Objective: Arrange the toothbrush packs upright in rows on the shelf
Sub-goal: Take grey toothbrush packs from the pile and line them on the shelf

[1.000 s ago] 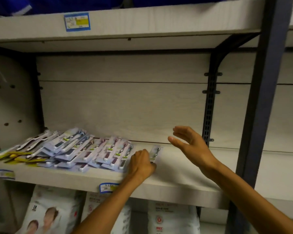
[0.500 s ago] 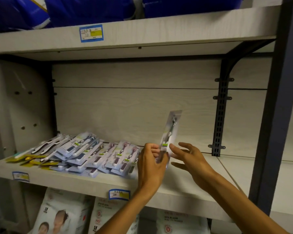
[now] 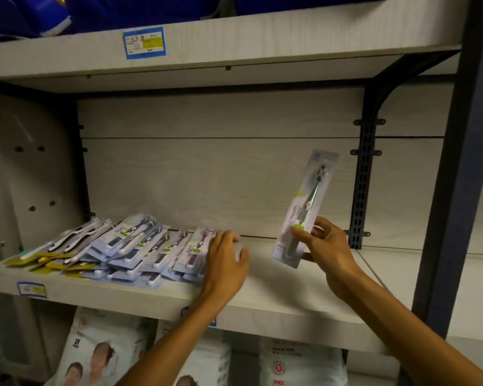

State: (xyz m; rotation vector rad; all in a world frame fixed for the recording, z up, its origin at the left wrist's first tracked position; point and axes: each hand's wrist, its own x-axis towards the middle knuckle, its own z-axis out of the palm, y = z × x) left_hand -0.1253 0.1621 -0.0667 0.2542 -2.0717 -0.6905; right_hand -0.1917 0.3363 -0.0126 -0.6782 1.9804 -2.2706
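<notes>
My right hand (image 3: 322, 246) holds one toothbrush pack (image 3: 307, 201) nearly upright above the right part of the pale shelf (image 3: 276, 291), thumb in front and fingers behind its lower half. A heap of toothbrush packs (image 3: 134, 246) lies flat and overlapping on the left half of the shelf. My left hand (image 3: 226, 263) reaches to the right end of that heap, its fingers resting on the last pack there; a grip cannot be made out.
A dark metal upright (image 3: 457, 168) and a slotted bracket (image 3: 363, 190) stand at the right. The upper shelf (image 3: 234, 43) carries blue bags. White bags (image 3: 101, 349) fill the shelf below. A perforated side panel (image 3: 31, 176) closes the left end.
The pack passed from my left hand to my right, which carried it rightward and higher. My left hand went back down to the heap's right end.
</notes>
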